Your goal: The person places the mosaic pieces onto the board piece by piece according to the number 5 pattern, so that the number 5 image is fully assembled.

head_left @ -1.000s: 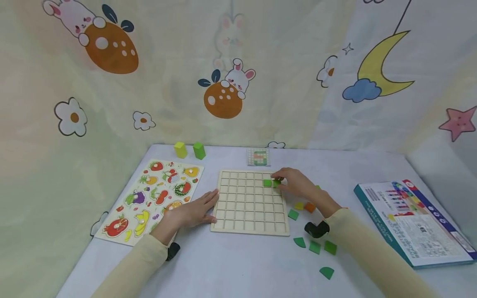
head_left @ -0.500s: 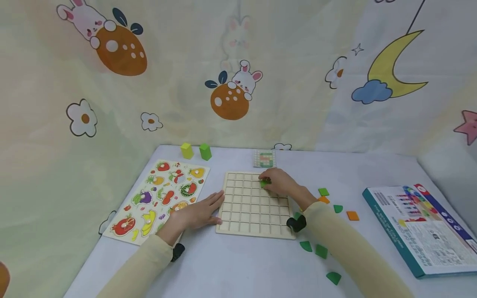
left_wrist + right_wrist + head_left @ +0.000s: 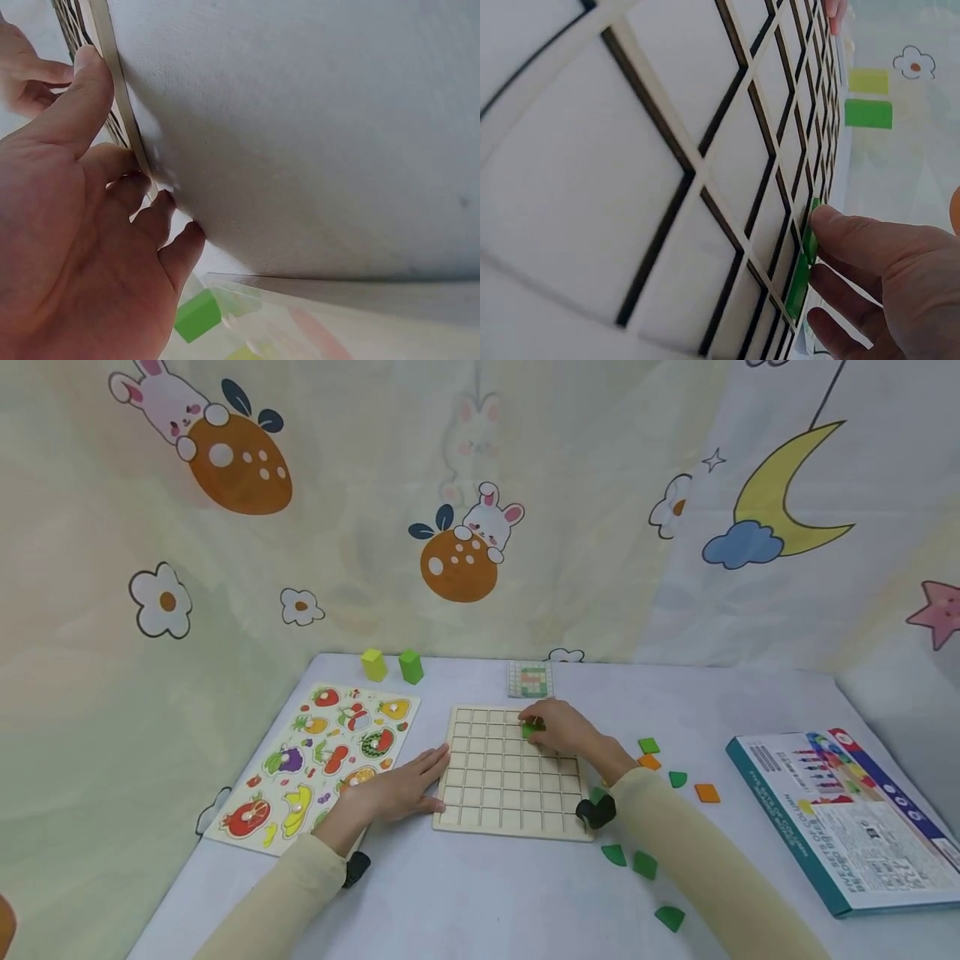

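Note:
A pale wooden grid board lies in the middle of the table. My left hand rests along its left edge, fingers extended; in the left wrist view the thumb lies at the rim. Over the board's far right part, my right hand pinches a small green tile between thumb and fingers. The right wrist view shows that green tile at the thumb tip, low over a cell, and a second green tile set in the cell beside it, which the hand hides from the head view.
Loose pieces lie right of the board: a green square, green quarter-circles and orange squares. A fruit puzzle board is at left, a flat box at right. Behind stand yellow and green blocks and a pattern card.
My right hand has moved left along the board's far rows, from its right edge to a cell further in. My left hand stays at the board's left edge. The head view has shifted slightly.

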Motion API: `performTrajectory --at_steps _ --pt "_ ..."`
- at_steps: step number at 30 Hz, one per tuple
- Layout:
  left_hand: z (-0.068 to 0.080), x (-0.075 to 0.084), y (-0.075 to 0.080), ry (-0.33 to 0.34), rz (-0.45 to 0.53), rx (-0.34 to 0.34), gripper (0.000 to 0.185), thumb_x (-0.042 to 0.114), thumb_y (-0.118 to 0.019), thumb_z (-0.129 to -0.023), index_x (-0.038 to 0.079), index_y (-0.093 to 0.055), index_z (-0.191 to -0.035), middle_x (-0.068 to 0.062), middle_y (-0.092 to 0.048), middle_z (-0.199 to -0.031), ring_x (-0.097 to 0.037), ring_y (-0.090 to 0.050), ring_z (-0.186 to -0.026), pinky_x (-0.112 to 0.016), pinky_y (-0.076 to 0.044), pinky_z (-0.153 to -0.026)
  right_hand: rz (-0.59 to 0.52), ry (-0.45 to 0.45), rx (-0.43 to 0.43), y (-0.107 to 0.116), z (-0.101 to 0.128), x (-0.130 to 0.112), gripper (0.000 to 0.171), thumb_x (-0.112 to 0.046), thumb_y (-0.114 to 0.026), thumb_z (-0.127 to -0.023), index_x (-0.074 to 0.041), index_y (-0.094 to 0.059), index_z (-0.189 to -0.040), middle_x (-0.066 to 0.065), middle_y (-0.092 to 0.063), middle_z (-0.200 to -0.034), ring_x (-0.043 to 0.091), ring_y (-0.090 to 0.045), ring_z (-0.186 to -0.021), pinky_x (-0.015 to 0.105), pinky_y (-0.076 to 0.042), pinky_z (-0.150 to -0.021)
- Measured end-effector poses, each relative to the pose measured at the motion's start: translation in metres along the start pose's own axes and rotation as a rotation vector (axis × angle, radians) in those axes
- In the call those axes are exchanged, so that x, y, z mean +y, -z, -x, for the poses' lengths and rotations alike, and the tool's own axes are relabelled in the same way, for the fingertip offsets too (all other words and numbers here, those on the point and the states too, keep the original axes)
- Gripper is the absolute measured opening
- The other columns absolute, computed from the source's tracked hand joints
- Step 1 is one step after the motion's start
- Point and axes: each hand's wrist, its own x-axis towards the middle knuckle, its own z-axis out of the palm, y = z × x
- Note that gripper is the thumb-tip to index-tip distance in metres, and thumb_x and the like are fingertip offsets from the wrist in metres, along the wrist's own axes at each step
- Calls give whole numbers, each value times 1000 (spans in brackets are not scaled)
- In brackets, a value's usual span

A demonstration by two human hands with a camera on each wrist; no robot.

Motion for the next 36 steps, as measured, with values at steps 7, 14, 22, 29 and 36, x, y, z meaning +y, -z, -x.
performTrajectory --at_steps 7,14,22,29,36 --pt "1 2 0 1 -16 6 84 49 -54 -94 13 -10 -157 -1 -2 -165 -23 -6 -153 -42 -28 -118 -27 -137 33 24 31 32 36 -15 -64 -92 -5 -63 -127 11 -66 -120 27 -59 -107 44 -49 -91" --pt "5 -1 3 15 -25 5 85 48 -55 -94 14 -9 -157 0 -2 -165 -23 -7 -153 -42 -27 -119 22 -231 13 46 84 88 36 -11 -65 -91 -2 -63 -125 17 -65 -117 30 -58 -101 49 -50 -90" --pt "6 -6 1 0 5 18 82 47 -54 -95 13 -10 -157 -2 -2 -165 -24 -6 -153 -42 -24 -120 -5 -246 -46 49 109 107 36 -6 -63 -89 -3 -63 -125 19 -63 -124 36 -56 -112 55 -47 -97" --pt "4 -4 -1 -17 19 19 82 46 -54 -95 13 -11 -157 -3 -3 -165 -25 -6 -152 -43 -25 -120 38 -229 -13 47 111 108 35 -3 -65 -88 -2 -64 -123 18 -65 -120 35 -58 -109 54 -48 -96" --pt "1 -3 -1 -15 19 18 81 47 -53 -95 13 -11 -157 -2 -2 -165 -24 -5 -153 -43 -25 -120 66 -242 -13 50 97 100 37 -4 -67 -87 -1 -63 -124 17 -66 -118 33 -59 -107 53 -48 -96"
